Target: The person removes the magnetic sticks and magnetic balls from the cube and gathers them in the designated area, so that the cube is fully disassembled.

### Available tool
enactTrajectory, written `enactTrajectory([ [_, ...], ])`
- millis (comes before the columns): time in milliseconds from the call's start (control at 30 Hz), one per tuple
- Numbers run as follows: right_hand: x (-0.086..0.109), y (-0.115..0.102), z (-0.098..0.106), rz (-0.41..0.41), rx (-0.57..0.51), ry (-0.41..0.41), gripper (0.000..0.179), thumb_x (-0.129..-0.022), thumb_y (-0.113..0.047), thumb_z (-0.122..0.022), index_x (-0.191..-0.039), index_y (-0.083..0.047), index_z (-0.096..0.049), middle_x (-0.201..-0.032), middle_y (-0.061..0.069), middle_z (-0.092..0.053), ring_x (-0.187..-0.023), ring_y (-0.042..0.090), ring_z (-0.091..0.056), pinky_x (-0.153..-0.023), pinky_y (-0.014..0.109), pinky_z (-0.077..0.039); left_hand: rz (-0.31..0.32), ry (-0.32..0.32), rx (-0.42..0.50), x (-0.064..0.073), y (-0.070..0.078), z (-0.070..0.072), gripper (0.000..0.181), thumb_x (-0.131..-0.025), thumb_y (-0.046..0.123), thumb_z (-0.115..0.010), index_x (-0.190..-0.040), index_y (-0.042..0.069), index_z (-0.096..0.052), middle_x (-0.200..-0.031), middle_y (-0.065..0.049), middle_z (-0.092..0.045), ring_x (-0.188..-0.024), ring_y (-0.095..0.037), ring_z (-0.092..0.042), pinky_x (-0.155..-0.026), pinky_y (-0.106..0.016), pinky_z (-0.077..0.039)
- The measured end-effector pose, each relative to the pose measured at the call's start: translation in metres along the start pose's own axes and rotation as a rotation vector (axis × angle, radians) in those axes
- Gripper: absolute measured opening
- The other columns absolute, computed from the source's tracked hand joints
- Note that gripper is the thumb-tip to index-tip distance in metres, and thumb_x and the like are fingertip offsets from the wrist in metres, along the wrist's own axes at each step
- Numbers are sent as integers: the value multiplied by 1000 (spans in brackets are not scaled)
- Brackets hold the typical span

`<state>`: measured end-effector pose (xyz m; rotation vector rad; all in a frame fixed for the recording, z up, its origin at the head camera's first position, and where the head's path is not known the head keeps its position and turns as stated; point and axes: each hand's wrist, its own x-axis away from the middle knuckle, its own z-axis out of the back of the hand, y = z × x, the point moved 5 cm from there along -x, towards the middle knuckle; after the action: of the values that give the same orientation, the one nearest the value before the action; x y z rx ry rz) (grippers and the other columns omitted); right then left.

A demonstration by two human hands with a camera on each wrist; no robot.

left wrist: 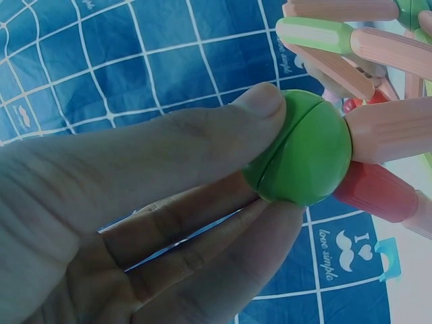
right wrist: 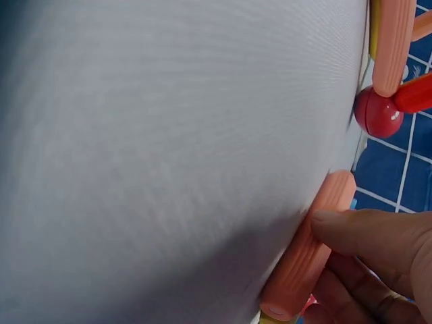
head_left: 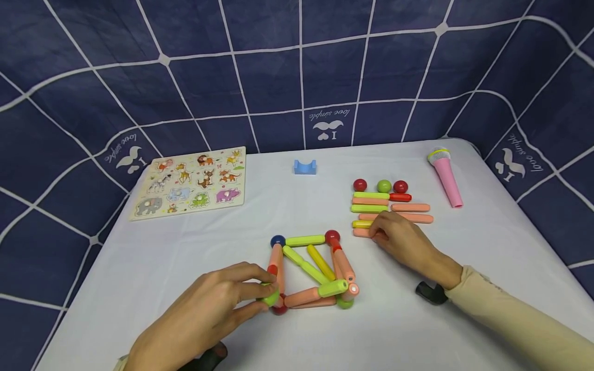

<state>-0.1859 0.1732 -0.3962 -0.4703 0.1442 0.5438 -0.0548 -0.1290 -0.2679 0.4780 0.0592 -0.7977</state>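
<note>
Frame of rods and balls (head_left: 305, 240) stands part-built on the white table (head_left: 287, 206). At its near left corner, the left hand (head_left: 218, 304) has thumb and fingertips closed about a green ball (left wrist: 307, 152), which appears to touch the end of a corner rod (left wrist: 391, 131). Right of the frame, the right hand (head_left: 403, 242) pinches a loose salmon rod (right wrist: 307, 250) between thumb and fingers, beside a group of spare rods (head_left: 410, 207); from where I stand, I cannot confirm whether it is off the table. Three spare balls (head_left: 383, 186) lie beyond, to the frame's far right. Step in hand, in my judgement: steadying the ball while selecting another rod. The next move calls for a clean lift past the neighbouring rods, with the rod's end lined up to the ball.
</note>
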Motion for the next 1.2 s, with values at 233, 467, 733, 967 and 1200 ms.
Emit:
enactTrajectory([
  [233, 1, -12, 12, 32, -54, 8, 21, -78, 3, -78, -92, -12, -73, -91, -3, -66, -88, 16, -59, -76, 36, -53, 0, 1, -9, -1, 0, 0, 28, -74, 10, -86, -101, 16, -79, -108, 8, -69, -97, -8, -65, -76, -24, -57],
  [467, 2, -64, 39, 108, -217, 27, 27, -83, -2, -77, -107, -14, -74, -106, -7, -70, -104, 14, -64, -85, 38, -56, 26, -19, -6, -2, 0, 1, 28, -75, 10, -85, -101, 16, -79, -109, 7, -69, -97, -9, -65, -76, -25, -57],
  [733, 8, -131, 50, 206, -304, -231, 24, -92, -18, -70, -116, -17, -72, -111, -13, -66, -102, 6, -61, -87, 30, -55, 68, -57, 17, -3, -3, 1, 28, -77, 11, -84, -104, 16, -79, -111, 6, -69, -99, -10, -65, -78, -27, -57],
  [967, 10, -159, 39, 291, -171, -413, 24, -91, -19, -72, -114, -15, -73, -112, -10, -66, -107, 7, -58, -92, 30, -52, 78, -78, 15, -3, -4, 0, 27, -78, 12, -83, -104, 17, -79, -111, 7, -69, -100, -10, -64, -80, -28, -57],
  [1200, 12, -171, 30, 425, -44, -395, 20, -86, -12, -76, -106, -13, -75, -100, -10, -68, -100, 6, -59, -90, 26, -51, 78, -64, 12, -2, -3, -1, 26, -77, 12, -84, -102, 17, -79, -109, 8, -69, -98, -8, -64, -79, -26, -57],
])
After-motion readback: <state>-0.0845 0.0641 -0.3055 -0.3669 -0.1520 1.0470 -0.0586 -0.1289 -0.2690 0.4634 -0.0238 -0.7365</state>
